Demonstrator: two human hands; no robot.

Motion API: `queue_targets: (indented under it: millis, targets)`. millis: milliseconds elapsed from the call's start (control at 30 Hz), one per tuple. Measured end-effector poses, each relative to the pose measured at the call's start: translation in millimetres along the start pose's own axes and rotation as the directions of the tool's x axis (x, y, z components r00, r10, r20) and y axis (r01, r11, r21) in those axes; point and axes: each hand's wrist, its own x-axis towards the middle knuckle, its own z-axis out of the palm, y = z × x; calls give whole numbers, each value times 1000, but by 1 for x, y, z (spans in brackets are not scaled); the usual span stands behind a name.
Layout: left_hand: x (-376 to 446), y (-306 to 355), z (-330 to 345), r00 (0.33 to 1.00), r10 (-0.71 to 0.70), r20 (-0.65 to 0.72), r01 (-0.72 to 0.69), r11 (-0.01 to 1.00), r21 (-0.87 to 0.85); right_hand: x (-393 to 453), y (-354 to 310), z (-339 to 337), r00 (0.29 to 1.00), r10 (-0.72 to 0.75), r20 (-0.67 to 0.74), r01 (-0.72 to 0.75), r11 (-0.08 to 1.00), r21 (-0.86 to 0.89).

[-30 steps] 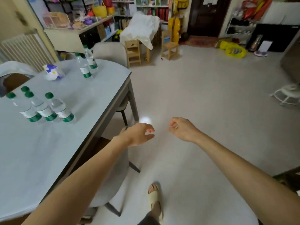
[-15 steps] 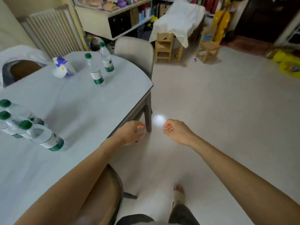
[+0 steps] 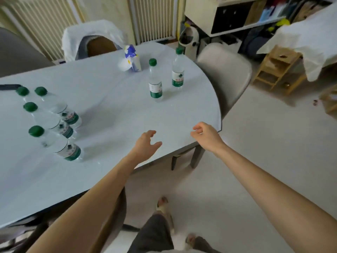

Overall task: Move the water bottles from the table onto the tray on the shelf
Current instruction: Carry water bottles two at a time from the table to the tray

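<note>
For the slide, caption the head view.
Both empty hands, left hand and right hand, reach over the table toward six water bottles.

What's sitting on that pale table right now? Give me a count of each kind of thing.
Water bottles with green caps: 6, four clustered at the left and two standing farther back
Blue-and-white packet: 1
Total: 7

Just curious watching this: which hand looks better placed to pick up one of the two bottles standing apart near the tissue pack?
Probably the left hand: it is open over the table, nearest the closer bottle. The right hand hovers at the table's edge, better suited to the farther bottle.
</note>
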Motion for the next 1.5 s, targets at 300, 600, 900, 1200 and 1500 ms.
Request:
queue_targets:
  millis: [300,600,900,1200,1500]
  targets:
    - [150,28,-36,976,-150,-158,97,948,-302,158,-35,-5,999,45,25,-48,991,128]
    - [230,33,-43,926,-251,-281,84,864,-496,287,-38,-8,996,92,8,-91,968,235]
    - [277,33,-34,893,-319,-318,80,807,-585,384,-49,0,992,-128,13,118,945,305]
    - [312,48,-14,815,-427,-392,64,738,-672,412,-46,-3,958,-233,168,168,929,331]
    - [233,62,-29,698,-608,-378,-22,509,-860,352,-94,12,839,-337,427,112,875,471]
